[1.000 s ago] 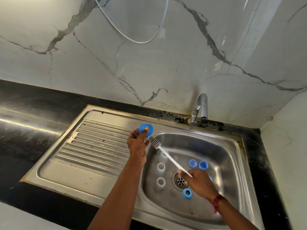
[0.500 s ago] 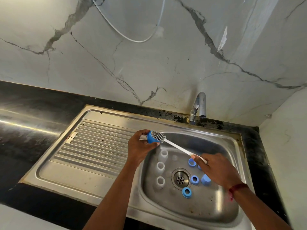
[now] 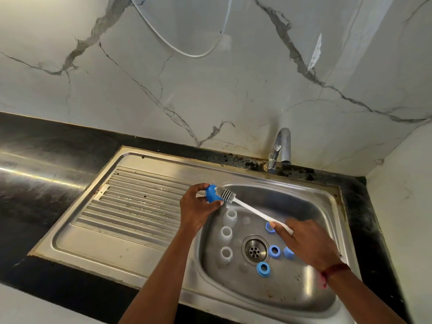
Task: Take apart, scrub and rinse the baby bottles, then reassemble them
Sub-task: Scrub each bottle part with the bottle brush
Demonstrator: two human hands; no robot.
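Observation:
My left hand (image 3: 198,210) grips a blue bottle cap (image 3: 212,194) above the left rim of the sink basin (image 3: 311,272). My right hand (image 3: 306,242) holds the white handle of a bottle brush (image 3: 225,194), whose grey bristle head lies against the cap. Three clear bottle bodies (image 3: 226,233) stand upright in a row at the basin's left side. Several blue rings and caps (image 3: 274,250) lie around the drain (image 3: 254,250).
A ribbed steel draining board (image 3: 131,202) lies left of the basin, set in a black counter (image 3: 42,164). A chrome tap (image 3: 281,148) stands at the back. The marble wall rises behind and closes in on the right.
The cap has turned in my left hand from face-up to side-on. The brush head rose from below the cap to lie against it, and my right hand moved right and up.

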